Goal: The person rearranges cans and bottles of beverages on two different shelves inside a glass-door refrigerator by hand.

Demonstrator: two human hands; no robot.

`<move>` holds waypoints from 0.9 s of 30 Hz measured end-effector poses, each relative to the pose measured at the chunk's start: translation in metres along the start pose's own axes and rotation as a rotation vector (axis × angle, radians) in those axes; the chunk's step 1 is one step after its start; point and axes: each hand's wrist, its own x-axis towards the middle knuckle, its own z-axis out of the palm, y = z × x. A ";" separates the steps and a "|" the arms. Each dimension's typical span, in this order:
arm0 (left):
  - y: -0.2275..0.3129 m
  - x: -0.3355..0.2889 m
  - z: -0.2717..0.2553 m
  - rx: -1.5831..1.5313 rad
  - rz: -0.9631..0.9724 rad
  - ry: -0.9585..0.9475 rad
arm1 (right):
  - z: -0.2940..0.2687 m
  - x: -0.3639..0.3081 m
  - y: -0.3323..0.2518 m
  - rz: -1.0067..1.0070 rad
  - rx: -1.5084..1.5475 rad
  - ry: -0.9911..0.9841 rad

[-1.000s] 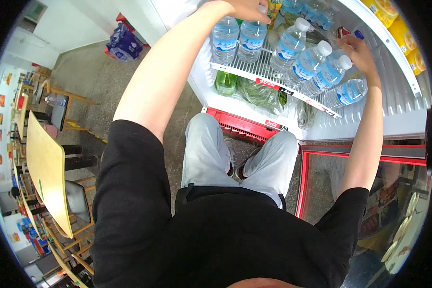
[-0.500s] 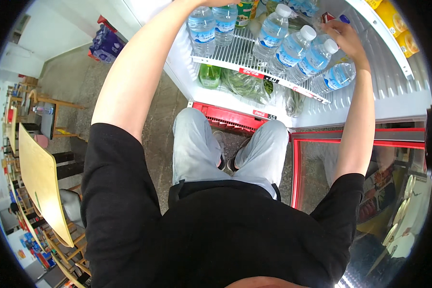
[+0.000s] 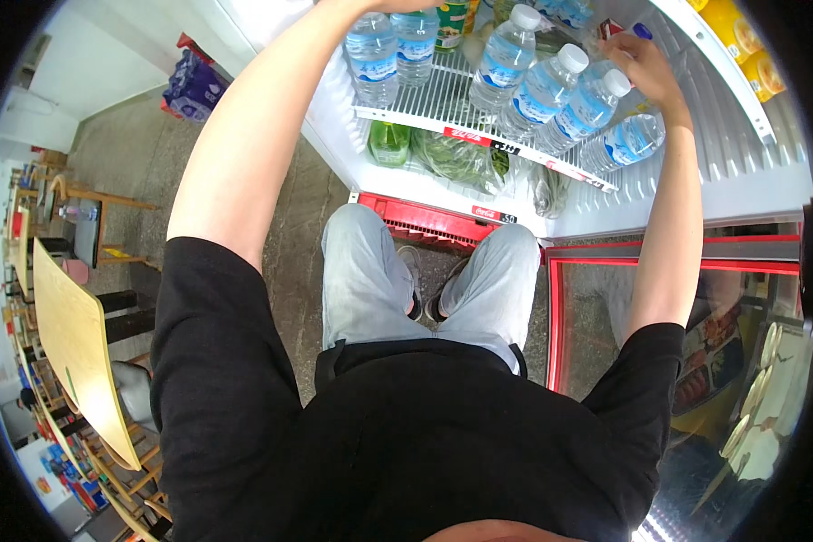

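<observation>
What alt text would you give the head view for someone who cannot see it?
A person in a black shirt reaches both arms into an open fridge; the right hand is among clear water bottles lying on a white wire shelf. The left hand is cut off at the top edge. Bagged greens lie on the level below.

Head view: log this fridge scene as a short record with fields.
Place: open fridge, person standing before it
Right hand: on the far-right water bottles lying on the wire shelf
Left hand: reaching to the top edge, mostly out of view
Upright bottles: at the shelf's left
Below shelf: green bagged vegetables
Left of person: wooden table
</observation>
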 end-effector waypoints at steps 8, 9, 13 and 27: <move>0.011 -0.010 -0.011 -0.023 -0.013 -0.069 | -0.008 -0.003 -0.012 0.111 -0.075 -0.114; 0.011 -0.010 -0.010 -0.033 0.060 -0.064 | -0.005 -0.002 -0.007 0.066 -0.045 -0.066; 0.014 -0.010 -0.009 -0.032 0.139 -0.065 | -0.008 0.000 -0.015 0.101 -0.075 -0.111; 0.016 -0.011 -0.006 -0.173 0.135 -0.239 | -0.004 -0.004 -0.020 0.148 -0.080 -0.137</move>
